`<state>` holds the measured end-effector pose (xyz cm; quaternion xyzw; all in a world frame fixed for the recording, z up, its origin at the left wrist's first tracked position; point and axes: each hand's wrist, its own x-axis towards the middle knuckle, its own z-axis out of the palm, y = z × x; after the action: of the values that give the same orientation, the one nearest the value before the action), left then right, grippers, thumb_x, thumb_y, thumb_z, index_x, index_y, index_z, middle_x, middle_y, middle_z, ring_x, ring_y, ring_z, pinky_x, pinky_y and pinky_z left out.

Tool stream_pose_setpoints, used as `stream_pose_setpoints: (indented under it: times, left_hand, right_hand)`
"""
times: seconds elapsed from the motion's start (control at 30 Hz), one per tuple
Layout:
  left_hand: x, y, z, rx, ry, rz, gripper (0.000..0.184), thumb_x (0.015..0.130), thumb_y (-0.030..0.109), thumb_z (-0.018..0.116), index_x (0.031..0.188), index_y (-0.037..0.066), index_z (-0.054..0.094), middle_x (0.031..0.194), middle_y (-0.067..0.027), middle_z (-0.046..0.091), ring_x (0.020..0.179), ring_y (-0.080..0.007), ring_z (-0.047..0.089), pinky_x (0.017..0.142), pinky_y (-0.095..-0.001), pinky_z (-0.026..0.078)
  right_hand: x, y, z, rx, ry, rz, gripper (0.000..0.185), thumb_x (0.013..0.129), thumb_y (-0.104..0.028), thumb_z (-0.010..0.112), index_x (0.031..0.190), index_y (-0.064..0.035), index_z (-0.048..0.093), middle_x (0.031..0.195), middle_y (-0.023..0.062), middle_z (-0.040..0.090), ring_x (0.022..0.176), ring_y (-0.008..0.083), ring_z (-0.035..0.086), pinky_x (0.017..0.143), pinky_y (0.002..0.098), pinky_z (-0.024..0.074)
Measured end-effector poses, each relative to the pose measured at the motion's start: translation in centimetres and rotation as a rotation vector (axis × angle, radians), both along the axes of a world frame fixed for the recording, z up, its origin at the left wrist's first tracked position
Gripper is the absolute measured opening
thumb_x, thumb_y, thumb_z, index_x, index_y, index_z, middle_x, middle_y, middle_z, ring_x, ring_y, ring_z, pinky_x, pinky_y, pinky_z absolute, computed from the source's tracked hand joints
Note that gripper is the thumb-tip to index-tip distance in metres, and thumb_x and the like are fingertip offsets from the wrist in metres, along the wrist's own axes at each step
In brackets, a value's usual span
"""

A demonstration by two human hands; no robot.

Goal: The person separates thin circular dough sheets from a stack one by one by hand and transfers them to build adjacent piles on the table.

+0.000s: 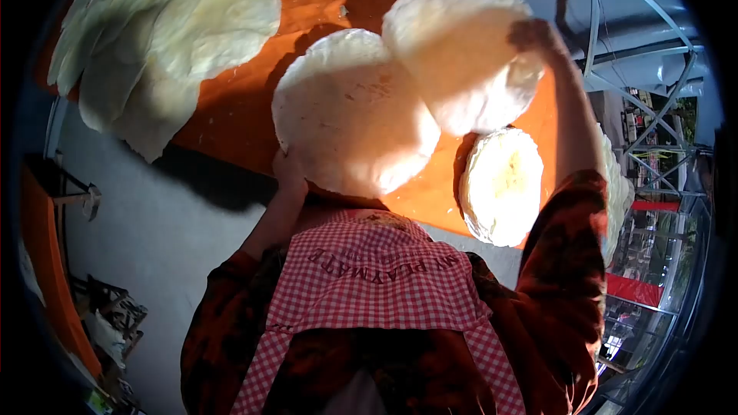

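Note:
Two large round flatbreads lie side by side above the orange surface, their edges meeting. At the near left rim of the left flatbread (354, 115), my left hand (289, 169) pinches the edge, its thumb on top. The right flatbread (461, 54) is farther away, and my right hand (532, 37) grips its right edge; those fingers are dark and slightly blurred. Nearer to me, a stack of smaller round flatbreads (503, 187) sits at the right.
An orange-covered table (238, 119) extends across the view. Many thin flatbreads (207, 27) overlap at its far left, some hanging over the edge. More flatbreads (615, 192) show beyond my right sleeve. Metal framing (653, 111) stands at the right.

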<state>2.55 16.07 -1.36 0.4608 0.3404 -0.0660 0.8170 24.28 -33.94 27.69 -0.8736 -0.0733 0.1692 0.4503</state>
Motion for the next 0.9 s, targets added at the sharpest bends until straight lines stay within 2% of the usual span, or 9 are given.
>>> stream_pose_setpoints:
  times: [0.03,0.17,0.23,0.27,0.37,0.47,0.57,0.77,0.9]
  left_hand:
    - [0.0,0.0,-0.7,0.015,-0.023,0.015,0.040,0.092,0.024,0.051,0.119,-0.006,0.051,0.112,-0.0138,0.058,0.098,-0.0241,0.057,0.085,-0.0353,0.046]
    - [-0.5,-0.1,-0.3,0.078,0.010,0.029,0.041,0.091,0.025,0.051,0.118,-0.006,0.052,0.111,-0.0142,0.059,0.099,-0.0241,0.057,0.087,-0.0355,0.044]
    - [-1.1,-0.1,-0.2,0.044,-0.009,0.011,0.040,0.091,0.024,0.050,0.116,-0.007,0.053,0.109,-0.0141,0.059,0.098,-0.0236,0.057,0.086,-0.0351,0.044]
    - [-1.4,0.0,-0.2,0.030,-0.019,0.006,0.040,0.091,0.024,0.050,0.115,-0.007,0.053,0.108,-0.0141,0.059,0.097,-0.0234,0.057,0.086,-0.0349,0.044]
    - [-2.1,-0.4,-1.0,0.015,-0.077,0.000,0.038,0.090,0.024,0.050,0.112,-0.007,0.055,0.105,-0.0134,0.060,0.094,-0.0223,0.058,0.084,-0.0344,0.044]
    - [-2.2,-0.7,0.7,0.068,-0.088,-0.048,0.036,0.090,0.023,0.050,0.111,-0.007,0.055,0.104,-0.0120,0.061,0.091,-0.0208,0.058,0.081,-0.0333,0.045]
    - [-2.5,-1.3,-0.4,0.075,-0.091,-0.049,0.033,0.091,0.022,0.050,0.108,-0.006,0.056,0.100,-0.0107,0.061,0.088,-0.0182,0.058,0.079,-0.0316,0.045]
    - [-3.3,-1.7,0.2,-0.007,-0.180,-0.132,0.031,0.093,0.022,0.049,0.109,-0.003,0.056,0.102,-0.0093,0.061,0.089,-0.0152,0.056,0.079,-0.0296,0.044]
    - [-2.8,-1.9,1.7,0.058,-0.256,-0.193,0.031,0.094,0.023,0.049,0.109,-0.003,0.055,0.103,-0.0087,0.060,0.093,-0.0154,0.054,0.081,-0.0292,0.043]
  right_hand:
    - [-0.3,0.8,3.0,-0.048,-0.047,-0.193,0.048,0.092,-0.038,0.049,0.110,0.0063,0.057,0.094,0.0132,0.066,0.081,0.0196,0.066,0.070,0.0283,0.0540]
    - [0.4,3.9,9.5,-0.269,-0.226,-0.211,0.029,0.093,-0.024,0.051,0.104,0.0010,0.062,0.086,0.0109,0.067,0.072,0.0160,0.066,0.060,0.0271,0.0528]
    - [-3.2,11.4,9.4,-0.416,-0.366,-0.130,0.025,0.091,-0.019,0.053,0.105,-0.0003,0.063,0.084,0.0101,0.067,0.073,0.0148,0.065,0.062,0.0272,0.0526]
    - [-4.2,13.9,7.3,-0.454,-0.429,-0.100,0.014,0.084,-0.013,0.059,0.086,-0.0006,0.065,0.072,0.0083,0.064,0.062,0.0192,0.061,0.059,0.0323,0.0498]
    - [-10.7,24.4,-0.4,-0.919,-0.448,-0.092,0.026,0.090,-0.012,0.051,0.113,-0.0073,0.061,0.096,0.0119,0.064,0.087,0.0200,0.059,0.077,0.0340,0.0483]
    - [-15.2,29.9,-15.5,-0.840,-0.325,0.144,0.038,0.075,-0.002,0.052,0.111,-0.0061,0.061,0.091,0.0190,0.064,0.082,0.0366,0.062,0.073,0.0425,0.0502]
    - [-19.8,34.2,-23.7,-0.732,-0.392,0.352,0.029,0.074,-0.010,0.056,0.102,-0.0048,0.058,0.082,0.0147,0.064,0.072,0.0300,0.065,0.062,0.0390,0.0514]
    - [-21.3,37.1,-18.9,-0.710,-0.454,0.409,0.035,0.077,-0.025,0.061,0.104,-0.0034,0.055,0.082,0.0141,0.065,0.072,0.0293,0.066,0.062,0.0374,0.0521]
    - [-21.1,38.0,-17.9,-0.547,-0.120,0.361,0.048,0.079,-0.040,0.059,0.103,0.0013,0.055,0.090,0.0190,0.065,0.083,0.0340,0.063,0.073,0.0408,0.0506]
